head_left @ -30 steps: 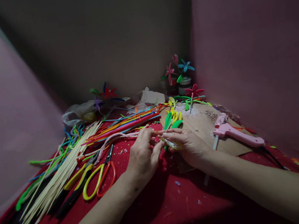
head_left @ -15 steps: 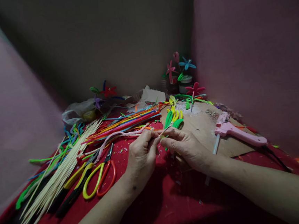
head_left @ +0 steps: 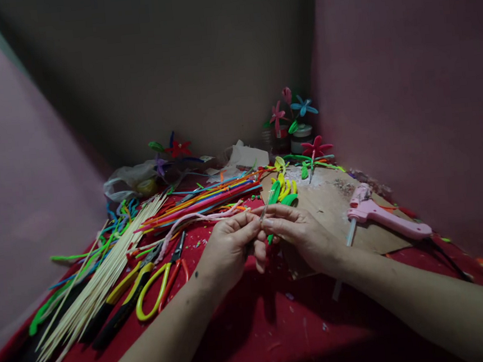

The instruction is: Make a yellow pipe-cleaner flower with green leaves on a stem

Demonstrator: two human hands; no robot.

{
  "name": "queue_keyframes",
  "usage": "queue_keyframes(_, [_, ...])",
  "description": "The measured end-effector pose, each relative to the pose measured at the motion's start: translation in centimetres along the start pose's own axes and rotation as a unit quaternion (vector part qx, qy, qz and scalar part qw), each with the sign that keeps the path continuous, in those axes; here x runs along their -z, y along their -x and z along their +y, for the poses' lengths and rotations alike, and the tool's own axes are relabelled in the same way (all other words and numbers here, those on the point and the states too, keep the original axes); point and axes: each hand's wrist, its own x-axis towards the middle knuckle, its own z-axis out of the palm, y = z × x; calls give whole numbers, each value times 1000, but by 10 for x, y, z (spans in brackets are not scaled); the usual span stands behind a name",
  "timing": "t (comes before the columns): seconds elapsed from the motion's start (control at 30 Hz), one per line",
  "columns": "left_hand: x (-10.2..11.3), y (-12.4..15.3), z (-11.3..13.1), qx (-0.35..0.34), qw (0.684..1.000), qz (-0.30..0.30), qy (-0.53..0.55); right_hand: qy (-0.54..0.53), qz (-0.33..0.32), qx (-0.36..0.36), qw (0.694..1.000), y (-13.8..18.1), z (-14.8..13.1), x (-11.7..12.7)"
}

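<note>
My left hand [head_left: 234, 241] and my right hand [head_left: 305, 232] meet above the red cloth [head_left: 255, 332], fingertips nearly touching. Both pinch a thin pale strip [head_left: 263, 214], mostly covered by the fingers; its kind is not clear. Right behind the fingertips are green fuzzy loops [head_left: 274, 193] like leaves; I cannot tell whether they join the strip. Yellow pipe cleaner loops [head_left: 285, 187] lie just beyond, on a cardboard sheet [head_left: 332, 207].
Scissors [head_left: 152, 296], pliers [head_left: 124, 290] and thin wooden sticks [head_left: 101, 272] lie on the left. Coloured pipe cleaners [head_left: 201, 201] spread behind the hands. A pink glue gun [head_left: 371, 214] rests on the right. Fuzzy flowers [head_left: 278, 116] stand near jars [head_left: 302, 137] at the back.
My left hand has turned, its lower fingers now showing beneath the pinch. Both hands stay together in nearly the same place. The view has shifted slightly.
</note>
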Motion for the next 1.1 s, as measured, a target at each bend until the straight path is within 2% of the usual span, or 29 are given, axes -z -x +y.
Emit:
queue_keyframes(0.13, [2,-3,-4,19,997,-24,65,-16,10,-11,1000,0,-4,1])
queue_keyframes(0.33, [3,-4,-6,28,996,-37,77,7,2,-36,999,2,-11,3])
queue_keyframes(0.47, [6,-6,-8,9,998,-14,65,102,18,10,995,2,-9,4])
queue_keyframes(0.6, [6,-7,-6,-17,999,2,44,242,22,66,968,2,-10,4])
queue_keyframes(0.7, [4,-6,-3,-25,999,2,30,273,13,78,959,2,-11,5])
queue_keyframes(0.83, [4,-6,-2,-12,1000,19,13,305,38,114,945,1,-10,7])
queue_keyframes(1.03, [-1,-6,-9,28,999,41,-3,413,90,221,879,4,-2,9])
queue_keyframes(1.1, [-3,-6,-12,38,998,50,-10,422,89,222,874,5,-2,9])
